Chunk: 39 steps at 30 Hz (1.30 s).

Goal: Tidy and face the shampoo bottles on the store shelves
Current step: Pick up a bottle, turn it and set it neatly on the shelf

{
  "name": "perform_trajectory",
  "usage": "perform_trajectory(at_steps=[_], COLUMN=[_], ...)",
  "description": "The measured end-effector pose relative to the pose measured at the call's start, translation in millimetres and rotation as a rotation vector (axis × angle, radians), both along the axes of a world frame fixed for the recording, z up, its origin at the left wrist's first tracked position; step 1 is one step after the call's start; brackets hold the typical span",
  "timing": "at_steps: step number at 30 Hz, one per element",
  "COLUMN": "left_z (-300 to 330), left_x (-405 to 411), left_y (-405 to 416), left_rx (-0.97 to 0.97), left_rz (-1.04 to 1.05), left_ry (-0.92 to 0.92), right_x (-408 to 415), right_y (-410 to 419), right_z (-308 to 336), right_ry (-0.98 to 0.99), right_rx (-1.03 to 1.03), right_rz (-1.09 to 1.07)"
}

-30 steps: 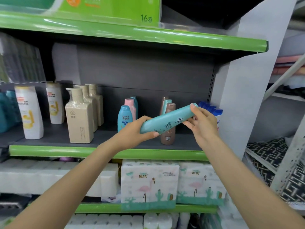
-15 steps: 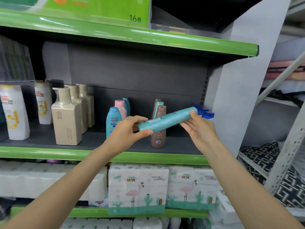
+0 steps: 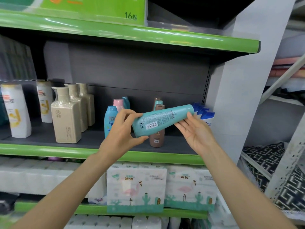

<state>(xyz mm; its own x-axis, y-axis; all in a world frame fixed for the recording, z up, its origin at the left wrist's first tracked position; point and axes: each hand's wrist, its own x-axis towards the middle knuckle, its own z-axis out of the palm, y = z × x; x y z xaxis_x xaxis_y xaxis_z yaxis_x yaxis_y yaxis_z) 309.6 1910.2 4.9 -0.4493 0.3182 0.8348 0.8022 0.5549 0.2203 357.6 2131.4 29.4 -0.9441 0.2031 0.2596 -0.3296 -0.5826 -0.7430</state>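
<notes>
Sideways, the smooth tapered teal bottle [image 3: 162, 120] sits in left-hand [image 3: 123, 135] grip, right hand [image 3: 195, 132] flat beneath.

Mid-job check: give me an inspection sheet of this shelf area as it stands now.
Surface: dark shelf with green front edge, bottles standing on it.
Job's things: teal bottle held tilted, nearly on its side, in front of the shelf, barcode side toward the camera; brown bottle upright behind it; beige pump bottles, white bottles and blue-capped bottles upright.
Clutter: nothing seen.
Hands: left hand grips the teal bottle's wide end; right hand, fingers straight, supports the narrow end.
Cables: nothing seen.
Surroundings: tissue packs below; white pillar right.
</notes>
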Motion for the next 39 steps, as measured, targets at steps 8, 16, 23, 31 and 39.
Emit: perform_trajectory(at_steps=[8, 16, 23, 31, 39], left_z=[4, 11, 12, 20, 51], left_x=[2, 1, -13, -34, -97], left_y=[0, 1, 5, 29, 55], left_rx=[0.288, 0.599, 0.663, 0.437, 0.353], left_rz=[-0.246, -0.525, -0.542, -0.427, -0.258], left_ry=[-0.532, -1.288, -1.331, -1.131, -0.691], right_x=[3, -1, -12, -26, -57], right_y=[4, -3, -13, -1, 34], right_z=[0, 3, 7, 21, 55], right_ry=[-0.029, 0.027, 0.079, 0.034, -0.001], right_rx=[0.122, 0.188, 0.197, 0.266, 0.392], right_rz=[-0.021, -0.008, -0.037, -0.270, -0.537])
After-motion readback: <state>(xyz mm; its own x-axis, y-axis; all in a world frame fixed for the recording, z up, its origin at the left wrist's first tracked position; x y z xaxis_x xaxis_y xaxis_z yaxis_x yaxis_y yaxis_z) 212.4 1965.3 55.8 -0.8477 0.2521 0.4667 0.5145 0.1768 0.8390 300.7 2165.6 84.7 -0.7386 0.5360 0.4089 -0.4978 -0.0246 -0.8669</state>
